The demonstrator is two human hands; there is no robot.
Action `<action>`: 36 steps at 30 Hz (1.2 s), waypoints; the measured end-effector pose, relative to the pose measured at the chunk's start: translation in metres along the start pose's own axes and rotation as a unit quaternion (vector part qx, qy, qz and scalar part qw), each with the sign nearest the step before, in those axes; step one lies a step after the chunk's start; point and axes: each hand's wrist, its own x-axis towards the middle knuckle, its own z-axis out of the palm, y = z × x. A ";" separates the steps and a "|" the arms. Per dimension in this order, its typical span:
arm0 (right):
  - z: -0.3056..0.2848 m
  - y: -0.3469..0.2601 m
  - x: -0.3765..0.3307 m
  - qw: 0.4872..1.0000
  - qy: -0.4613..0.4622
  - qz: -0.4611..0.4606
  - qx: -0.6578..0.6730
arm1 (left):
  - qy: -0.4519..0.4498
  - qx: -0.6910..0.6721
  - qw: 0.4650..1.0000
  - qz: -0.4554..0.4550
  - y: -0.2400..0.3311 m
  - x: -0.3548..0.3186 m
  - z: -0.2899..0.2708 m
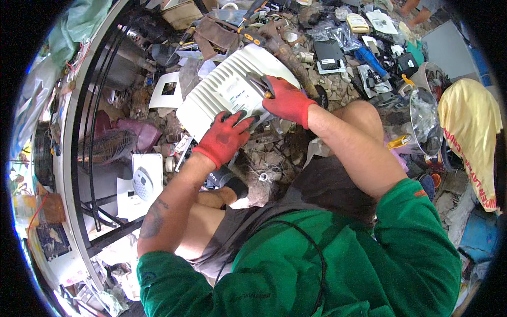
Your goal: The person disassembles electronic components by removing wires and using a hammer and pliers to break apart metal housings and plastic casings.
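A white ribbed plastic casing (203,103) with a printed label lies tilted in front of me, above the littered ground. My left hand (224,138), in a red glove with dark fingertips, rests on the casing's near edge, its fingers spread out. In the matching glove, my right hand (288,103) is closed around a pair of pliers (256,82). Their dark metal jaws point up and left over the casing, near the label. A bit of orange handle shows under the fingers; the rest of the grip is hidden.
A black metal frame (79,121) runs along the left. A white device with a round front (141,182) leans there. Beyond the casing lie orange-and-black-handled tools (252,37) and a black box (328,54). Clear plastic containers (425,120) and a yellow sack (470,121) are at right.
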 end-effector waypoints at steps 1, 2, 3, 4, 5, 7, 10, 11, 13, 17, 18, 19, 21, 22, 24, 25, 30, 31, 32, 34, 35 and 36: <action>-0.002 0.000 -0.001 1.000 0.000 0.010 0.005 | 0.004 -0.012 1.000 -0.005 0.002 0.001 -0.005; -0.004 0.002 0.000 1.000 -0.005 0.008 0.003 | 0.008 -0.023 1.000 -0.010 0.004 0.002 -0.010; -0.005 0.003 0.000 1.000 -0.010 0.007 0.002 | 0.001 -0.032 0.999 -0.005 0.004 0.002 -0.012; -0.004 0.004 0.000 1.000 -0.016 0.005 0.002 | -0.008 -0.040 0.999 -0.002 0.004 -0.002 -0.013; -0.003 0.005 0.000 1.000 -0.009 0.001 0.004 | -0.017 -0.049 0.999 0.000 0.002 -0.004 -0.014; -0.001 0.006 0.000 1.000 0.000 -0.008 0.008 | -0.011 -0.009 1.000 0.010 0.000 -0.003 -0.006; -0.003 0.004 0.001 1.000 -0.018 -0.007 0.018 | -0.004 -0.011 1.000 -0.017 0.000 -0.002 0.001; -0.005 0.004 0.001 0.999 -0.028 -0.002 0.021 | -0.001 -0.021 0.999 -0.030 0.001 0.000 -0.001; -0.004 0.007 0.000 1.000 -0.021 -0.009 0.016 | -0.014 -0.093 0.995 -0.031 0.002 -0.003 -0.018; -0.004 0.006 -0.001 1.000 -0.008 0.002 0.008 | -0.056 -0.081 0.995 -0.001 0.005 -0.004 -0.023; -0.005 0.003 -0.002 1.000 -0.015 0.007 0.008 | -0.051 -0.072 0.996 0.000 0.005 -0.004 -0.020; -0.005 0.001 -0.002 1.000 -0.023 0.011 0.007 | -0.046 -0.065 0.997 -0.001 0.006 -0.004 -0.018; -0.006 -0.002 0.000 0.999 -0.031 0.010 0.008 | -0.043 -0.063 0.997 -0.017 0.006 -0.003 -0.015; -0.006 0.000 0.000 0.999 -0.029 0.008 0.012 | -0.047 -0.068 0.996 -0.028 0.010 0.000 -0.016; -0.004 0.005 0.000 1.000 -0.023 0.002 0.012 | -0.046 -0.091 0.994 -0.038 0.010 0.001 -0.020; -0.003 0.007 0.000 1.000 -0.018 0.000 0.009 | -0.042 -0.108 0.993 -0.035 0.009 0.000 -0.026; -0.003 0.002 0.000 1.000 -0.013 -0.004 0.012 | -0.039 -0.126 0.990 -0.042 -0.001 -0.007 -0.013; -0.004 0.003 0.001 1.000 -0.016 -0.001 0.016 | -0.042 -0.166 0.983 -0.063 -0.003 -0.005 -0.018; -0.006 0.004 0.001 1.000 -0.019 0.002 0.020 | -0.045 -0.206 0.974 -0.083 -0.004 -0.004 -0.022; -0.005 0.004 -0.001 1.000 -0.007 -0.001 0.017 | -0.051 -0.162 0.985 -0.033 -0.003 -0.003 -0.026; -0.004 0.004 -0.001 1.000 -0.001 -0.003 0.016 | -0.053 -0.141 0.989 -0.009 -0.002 -0.003 -0.026; -0.005 0.005 0.000 1.000 -0.010 -0.004 0.017 | -0.059 -0.126 0.990 -0.015 -0.001 -0.003 -0.025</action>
